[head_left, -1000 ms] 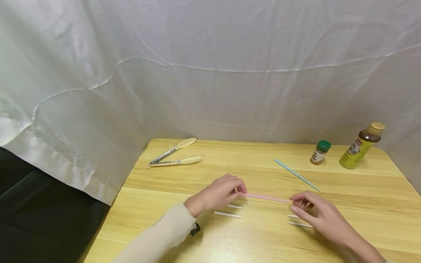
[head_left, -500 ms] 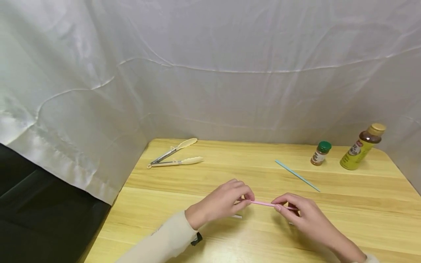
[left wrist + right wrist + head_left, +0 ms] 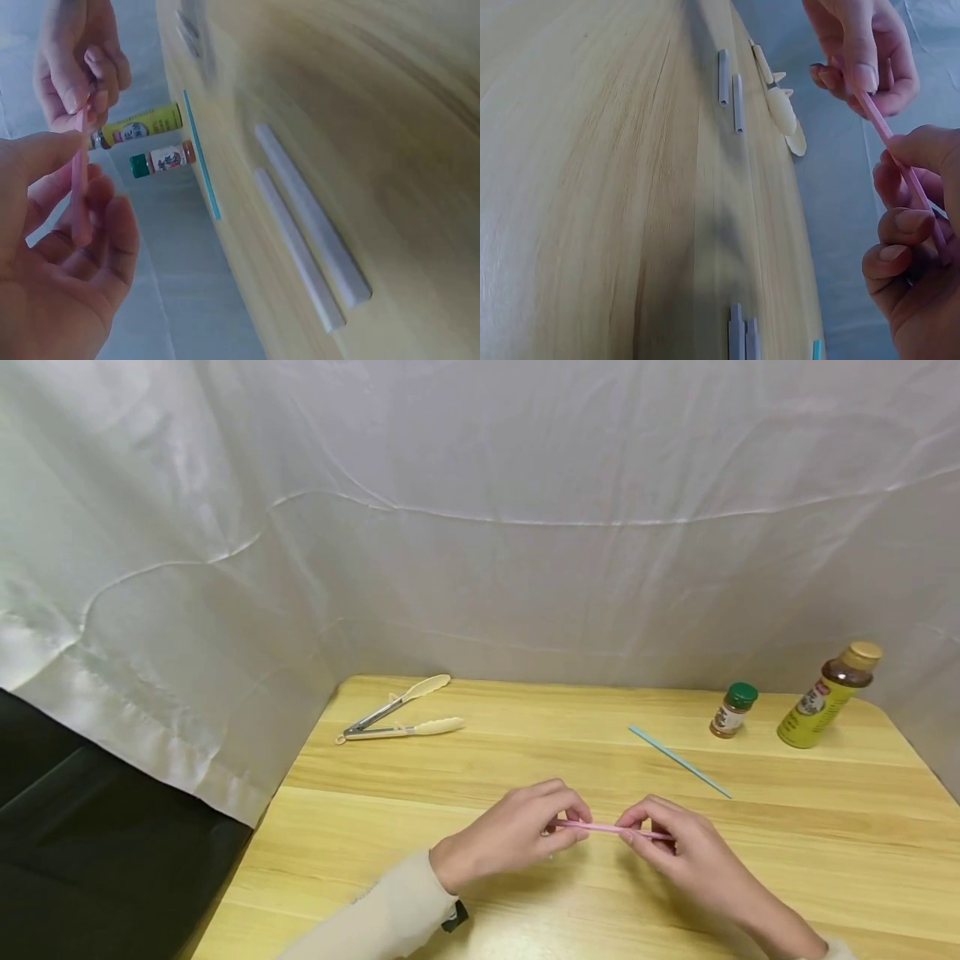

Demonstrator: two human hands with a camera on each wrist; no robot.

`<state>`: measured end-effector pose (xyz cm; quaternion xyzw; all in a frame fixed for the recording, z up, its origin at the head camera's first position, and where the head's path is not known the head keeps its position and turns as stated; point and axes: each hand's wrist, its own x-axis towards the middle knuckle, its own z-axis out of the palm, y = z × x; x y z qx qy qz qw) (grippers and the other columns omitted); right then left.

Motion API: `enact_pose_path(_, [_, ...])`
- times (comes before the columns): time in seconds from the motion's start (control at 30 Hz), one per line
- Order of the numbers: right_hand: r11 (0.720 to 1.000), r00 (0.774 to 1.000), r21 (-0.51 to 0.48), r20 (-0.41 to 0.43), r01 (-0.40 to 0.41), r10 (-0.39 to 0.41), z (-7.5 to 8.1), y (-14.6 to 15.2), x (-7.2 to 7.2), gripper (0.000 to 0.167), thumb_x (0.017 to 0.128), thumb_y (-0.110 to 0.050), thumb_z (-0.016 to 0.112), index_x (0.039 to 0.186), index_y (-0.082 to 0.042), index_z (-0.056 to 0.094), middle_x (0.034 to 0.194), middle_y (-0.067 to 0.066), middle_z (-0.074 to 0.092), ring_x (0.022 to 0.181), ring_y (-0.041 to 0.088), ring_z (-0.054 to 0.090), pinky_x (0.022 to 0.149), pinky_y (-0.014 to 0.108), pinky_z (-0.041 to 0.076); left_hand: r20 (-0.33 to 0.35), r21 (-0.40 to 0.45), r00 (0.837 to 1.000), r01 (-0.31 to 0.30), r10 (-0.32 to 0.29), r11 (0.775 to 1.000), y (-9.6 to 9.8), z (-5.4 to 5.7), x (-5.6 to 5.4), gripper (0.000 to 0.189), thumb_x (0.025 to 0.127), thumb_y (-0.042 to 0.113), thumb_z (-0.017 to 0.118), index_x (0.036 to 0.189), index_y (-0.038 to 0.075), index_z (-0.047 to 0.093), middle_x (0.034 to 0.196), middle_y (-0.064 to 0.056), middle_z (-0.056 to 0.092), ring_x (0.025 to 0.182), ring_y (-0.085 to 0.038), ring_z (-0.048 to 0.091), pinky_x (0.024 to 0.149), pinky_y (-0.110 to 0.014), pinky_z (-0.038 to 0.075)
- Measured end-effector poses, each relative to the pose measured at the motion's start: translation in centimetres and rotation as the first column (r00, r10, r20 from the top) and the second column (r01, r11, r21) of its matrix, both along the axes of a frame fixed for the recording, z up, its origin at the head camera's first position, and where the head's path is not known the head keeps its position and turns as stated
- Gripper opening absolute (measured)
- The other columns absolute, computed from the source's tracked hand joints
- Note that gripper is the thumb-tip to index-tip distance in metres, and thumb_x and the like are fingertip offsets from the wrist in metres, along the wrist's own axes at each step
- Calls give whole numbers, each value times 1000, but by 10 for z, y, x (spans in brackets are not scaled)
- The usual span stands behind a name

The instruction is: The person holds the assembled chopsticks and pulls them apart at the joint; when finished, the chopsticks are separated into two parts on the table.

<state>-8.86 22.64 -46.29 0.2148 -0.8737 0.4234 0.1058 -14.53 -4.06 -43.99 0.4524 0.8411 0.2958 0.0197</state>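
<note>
A slim pink chopstick (image 3: 604,827) spans both hands above the table. My left hand (image 3: 517,831) pinches it between thumb and fingers just left of its middle. Close by, my right hand (image 3: 688,847) pinches it right of the middle; the right wrist view shows this end running into the palm. Only a short pink stretch shows between the fingertips in the head view. Two white chopstick pieces (image 3: 311,214) lie side by side below the left hand. Below the right hand lie two more pieces (image 3: 736,334) with narrowed ends. The hands hide these pairs almost wholly from the head camera.
A blue chopstick (image 3: 678,761) lies slanted on the wooden table (image 3: 525,735) beyond the right hand. Behind it stand a green-capped spice jar (image 3: 727,712) and a yellow-labelled bottle (image 3: 825,697). Cream-tipped tongs (image 3: 401,714) lie spread at the back left. Grey cloth (image 3: 525,568) hangs behind.
The right hand has come to the pink chopstick's right end, taken hold and slid in toward its middle. The left hand has moved slightly right and nearer, gripping closer to the middle.
</note>
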Motion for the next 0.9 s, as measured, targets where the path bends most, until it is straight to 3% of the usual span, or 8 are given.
enact_pose_path(0.23, [1000, 997, -2, -65, -28, 28, 2, -5, 1, 34, 96, -5, 82, 103, -36, 71, 84, -19, 53, 64, -4, 41, 53, 18, 39, -4, 24, 999, -42, 42, 999, 5, -5, 4, 13, 110, 29, 69, 115, 18, 73, 103, 9, 69, 83, 6, 56, 71, -5, 46])
enact_pose_path(0.43, [999, 994, 17, -107, -29, 31, 3, -8, 1, 33, 94, -6, 85, 103, -35, 72, 86, -20, 53, 66, -6, 40, 55, 16, 39, -3, 36, 997, -71, 71, 997, 8, -7, 8, 14, 110, 32, 67, 114, 19, 73, 108, 9, 69, 93, 1, 63, 81, -7, 49])
enact_pose_path(0.7, [1000, 996, 31, -86, 1, 2, 4, -9, 1, 17, 96, -16, 84, 101, -29, 74, 86, -20, 53, 67, -5, 41, 55, 18, 40, -12, 71, 997, -69, 70, 995, 10, -11, 11, 14, 110, 32, 67, 114, 19, 72, 110, 9, 70, 95, 1, 63, 83, -7, 49])
enact_pose_path(0.9, [999, 997, 53, -79, 8, -4, 7, -10, 1, 22, 96, -12, 83, 99, -29, 71, 85, -21, 51, 68, -6, 42, 56, 19, 41, -18, 76, 998, -63, 65, 995, 8, -13, 11, 16, 111, 32, 65, 114, 18, 71, 110, 8, 70, 96, 3, 62, 85, -6, 50])
